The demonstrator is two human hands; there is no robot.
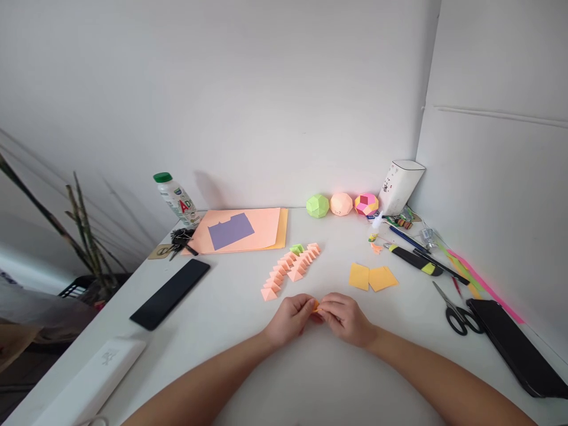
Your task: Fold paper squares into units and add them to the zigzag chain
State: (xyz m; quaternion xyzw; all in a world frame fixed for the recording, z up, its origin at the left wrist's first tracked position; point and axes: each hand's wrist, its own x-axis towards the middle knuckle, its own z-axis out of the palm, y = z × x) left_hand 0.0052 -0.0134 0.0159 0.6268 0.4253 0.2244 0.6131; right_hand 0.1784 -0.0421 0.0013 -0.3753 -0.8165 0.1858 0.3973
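Observation:
My left hand (290,318) and my right hand (345,318) meet above the white table, fingertips pinched together. Between them is a small folded piece of orange paper (316,306), mostly hidden by the fingers. Just beyond my hands lie two slanting rows of folded peach paper units (277,273), with a couple of green paper units (296,249) at the far end. Two yellow-orange paper squares (359,277) rest on the table to the right, beyond my right hand.
Left: a phone (171,294), a white box (95,378), keys (181,239), a bottle (177,198), and peach sheets with a purple piece (231,231). Right: scissors (457,310), a cutter (412,259), a glue bottle (375,229), a black case (515,343). Three paper balls (341,204) stand by the wall.

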